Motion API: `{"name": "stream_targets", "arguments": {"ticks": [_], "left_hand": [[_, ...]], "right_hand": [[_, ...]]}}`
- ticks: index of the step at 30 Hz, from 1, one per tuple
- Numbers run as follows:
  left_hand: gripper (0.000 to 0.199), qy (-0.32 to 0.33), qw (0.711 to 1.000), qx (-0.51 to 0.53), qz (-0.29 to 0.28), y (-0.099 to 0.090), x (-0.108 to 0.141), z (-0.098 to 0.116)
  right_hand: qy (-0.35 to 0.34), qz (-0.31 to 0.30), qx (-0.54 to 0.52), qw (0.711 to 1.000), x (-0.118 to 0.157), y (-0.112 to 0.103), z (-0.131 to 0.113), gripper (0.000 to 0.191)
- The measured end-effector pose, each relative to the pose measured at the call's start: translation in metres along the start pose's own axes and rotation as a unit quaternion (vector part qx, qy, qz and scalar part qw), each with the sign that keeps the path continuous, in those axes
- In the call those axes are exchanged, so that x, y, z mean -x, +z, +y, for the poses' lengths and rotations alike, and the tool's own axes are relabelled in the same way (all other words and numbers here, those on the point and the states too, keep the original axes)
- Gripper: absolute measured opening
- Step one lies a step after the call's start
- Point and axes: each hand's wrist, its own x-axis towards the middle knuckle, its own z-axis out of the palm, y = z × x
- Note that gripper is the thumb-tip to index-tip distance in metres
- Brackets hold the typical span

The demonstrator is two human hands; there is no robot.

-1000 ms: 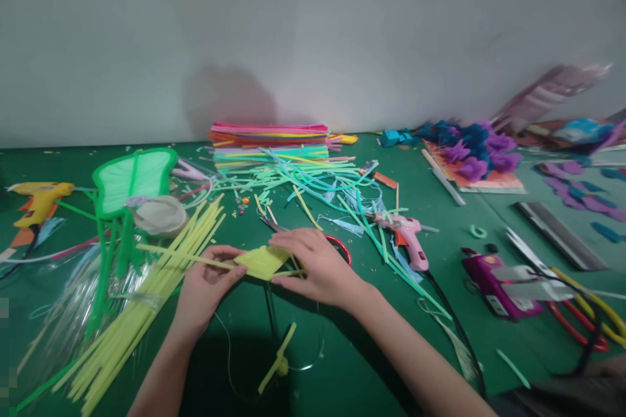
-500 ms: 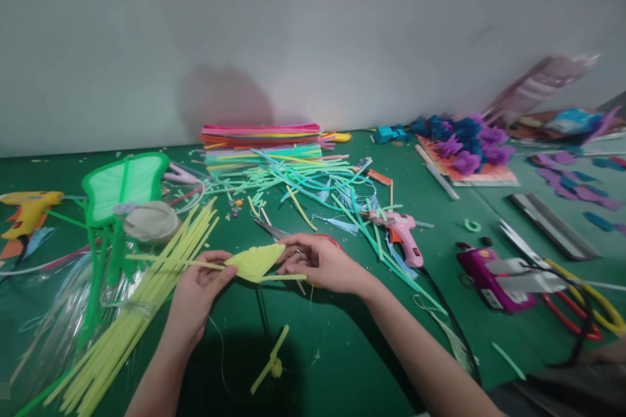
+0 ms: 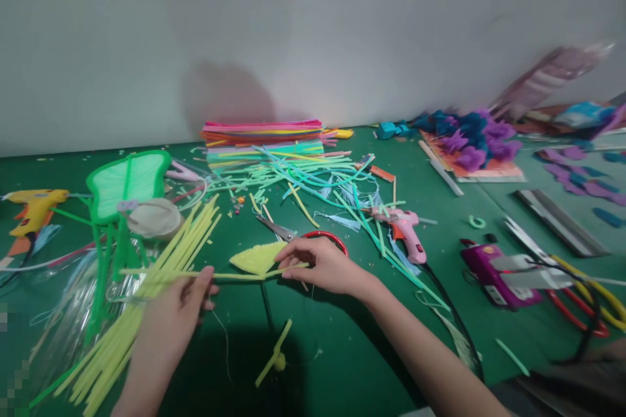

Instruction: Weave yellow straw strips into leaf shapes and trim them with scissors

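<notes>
A pale yellow leaf shape (image 3: 254, 259) made of fuzzy pipe cleaner is held up in the middle. From its lower corner a long yellow pipe cleaner (image 3: 239, 277) runs left, pinched between the thumb and fingers of my left hand (image 3: 180, 306). My right hand (image 3: 320, 264) grips the leaf shape at its right tip, where a short yellow end sticks out under the fingers. Scissors with red handles (image 3: 325, 234) lie just behind my right hand, partly hidden. Below, a small yellow pipe cleaner piece with a knob (image 3: 278, 361) rests on the table.
Left of my left hand lies a bundle of yellow pipe cleaners (image 3: 115, 332), near a green winged frame (image 3: 130, 186) and a yellow glue gun (image 3: 36, 208). A pink glue gun (image 3: 408, 234), a purple box (image 3: 493, 273) and larger scissors (image 3: 528, 241) are at right. Colored pipe cleaners (image 3: 261, 133) stack behind.
My left hand has slid left and down from the leaf shape along its long stem. The leaf shape has turned a little. My right hand stays at the leaf's right end.
</notes>
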Motion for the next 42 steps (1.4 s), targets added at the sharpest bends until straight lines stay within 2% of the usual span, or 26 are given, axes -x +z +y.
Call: {"name": "stream_targets", "arguments": {"ticks": [1,3,4,6,7,8,9,10,13,16,19,22,27,31,34,36,38,42], "left_hand": [[0.042,0.023,0.989,-0.127,0.068,-0.009,0.007,0.003],[0.040,0.079,0.929,-0.314,0.178,-0.019,0.020,0.011],[0.042,0.106,0.901,-0.367,0.205,-0.020,0.024,0.015],[0.041,0.212,0.872,-0.383,0.221,-0.012,0.025,0.021],[0.036,0.299,0.869,-0.353,0.175,-0.005,0.021,0.022],[0.028,0.387,0.859,-0.319,0.100,0.003,0.015,0.022],[0.022,0.438,0.846,-0.299,0.048,0.012,0.008,0.020],[0.019,0.457,0.841,-0.290,0.010,0.020,0.000,0.018],[0.017,0.447,0.851,-0.272,-0.047,0.035,-0.017,0.009],[0.019,0.431,0.862,-0.257,-0.069,0.037,-0.020,0.007],[0.019,0.423,0.866,-0.253,-0.088,0.034,-0.019,0.010],[0.017,0.416,0.865,-0.258,-0.105,0.033,-0.020,0.014],[0.016,0.406,0.868,-0.260,-0.113,0.030,-0.022,0.019],[0.015,0.354,0.894,-0.224,-0.160,0.022,-0.026,0.032],[0.040,0.284,0.916,-0.194,-0.206,0.018,-0.032,0.046],[0.050,0.266,0.915,-0.180,-0.244,0.019,-0.039,0.056],[0.045,0.268,0.901,-0.194,-0.280,0.020,-0.045,0.064],[0.035,0.248,0.880,-0.211,-0.346,0.018,-0.052,0.075]], "right_hand": [[-0.008,0.004,0.044,0.999,0.000,0.000,0.000,0.018],[-0.039,0.015,0.146,0.988,-0.001,0.001,-0.001,0.010],[-0.056,0.019,0.195,0.979,-0.001,0.002,-0.001,0.008],[-0.081,0.022,0.276,0.958,-0.001,0.004,-0.002,0.008],[-0.087,0.022,0.304,0.948,-0.001,0.005,-0.002,0.009],[-0.086,0.026,0.328,0.940,0.000,0.006,-0.002,0.010],[-0.083,0.034,0.349,0.933,0.001,0.007,-0.002,0.011],[-0.079,0.047,0.370,0.925,0.002,0.009,-0.002,0.010],[-0.091,0.085,0.429,0.895,0.004,0.013,-0.002,0.007],[-0.125,0.078,0.461,0.875,0.002,0.016,-0.003,0.011],[-0.134,0.059,0.469,0.871,-0.004,0.018,0.000,0.016],[-0.142,0.050,0.468,0.871,-0.008,0.019,0.004,0.012],[-0.175,0.085,0.470,0.861,-0.009,0.018,0.009,0.010],[-0.187,0.106,0.445,0.869,-0.008,0.015,0.008,0.015],[-0.208,0.095,0.424,0.876,-0.009,0.012,0.004,0.015],[-0.220,0.089,0.408,0.882,-0.009,0.011,0.001,0.012],[-0.216,0.087,0.388,0.892,-0.008,0.009,-0.001,0.009],[-0.153,0.124,0.338,0.920,-0.003,0.007,-0.002,0.030]]}}
